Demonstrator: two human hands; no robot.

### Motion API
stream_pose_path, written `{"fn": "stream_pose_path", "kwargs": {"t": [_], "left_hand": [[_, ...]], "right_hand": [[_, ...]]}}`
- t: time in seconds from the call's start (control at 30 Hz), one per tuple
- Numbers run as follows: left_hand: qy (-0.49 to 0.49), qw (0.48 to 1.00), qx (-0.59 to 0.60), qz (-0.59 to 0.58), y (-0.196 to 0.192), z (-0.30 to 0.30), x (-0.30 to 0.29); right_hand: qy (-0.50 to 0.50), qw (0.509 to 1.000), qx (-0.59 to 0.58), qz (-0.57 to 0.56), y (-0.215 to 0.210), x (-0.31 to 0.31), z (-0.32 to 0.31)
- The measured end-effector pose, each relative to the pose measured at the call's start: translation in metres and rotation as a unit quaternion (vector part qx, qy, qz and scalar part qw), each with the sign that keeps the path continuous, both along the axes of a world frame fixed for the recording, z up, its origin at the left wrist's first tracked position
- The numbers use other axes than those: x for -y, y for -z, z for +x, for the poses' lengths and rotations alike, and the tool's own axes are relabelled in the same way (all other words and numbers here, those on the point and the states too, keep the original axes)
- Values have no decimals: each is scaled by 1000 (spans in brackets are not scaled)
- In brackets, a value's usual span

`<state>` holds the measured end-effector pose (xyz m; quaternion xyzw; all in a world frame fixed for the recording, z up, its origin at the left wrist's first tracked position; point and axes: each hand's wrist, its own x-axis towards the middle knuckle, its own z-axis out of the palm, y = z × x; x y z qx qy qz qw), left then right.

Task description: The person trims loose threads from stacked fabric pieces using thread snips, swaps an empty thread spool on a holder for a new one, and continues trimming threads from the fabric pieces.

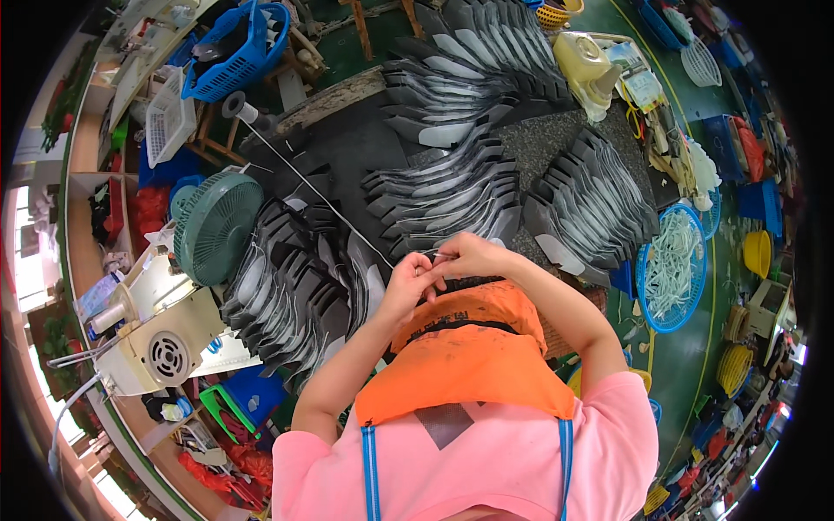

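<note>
My left hand [412, 285] and my right hand [473, 258] meet in front of my orange apron [473, 369], fingers pinched together. A small pale bit shows between the fingertips, too small to name. A thin, straight light-coloured line [317, 193] runs from beside a white spool [247, 111] down to near my left hand; I cannot tell if the fingers grip it. Just beyond the hands, a fanned row of grey and black shoe-shaped pieces [447, 195] lies on the dark table [352, 143]. More such rows [595, 208] spread to the right, at the back and left.
A green fan [217, 227] and a cream machine [165, 339] stand at the left. On the right, a blue basket [671, 269] holds pale strips. A yellowish plastic container [584, 68] sits at the back right. A blue crate [230, 65] is at the back left.
</note>
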<state>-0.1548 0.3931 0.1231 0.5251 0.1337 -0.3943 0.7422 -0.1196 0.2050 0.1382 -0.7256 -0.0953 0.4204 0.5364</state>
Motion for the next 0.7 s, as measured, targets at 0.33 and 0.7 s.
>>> {"fn": "stream_pose_path", "kwargs": {"t": [0.33,0.7], "left_hand": [[56,955,238,166,21,99,9],[195,687,453,534,74,134,-4]], "right_hand": [[258,964,56,-33,47,54,58],[75,822,413,-386,76,44,85]]}}
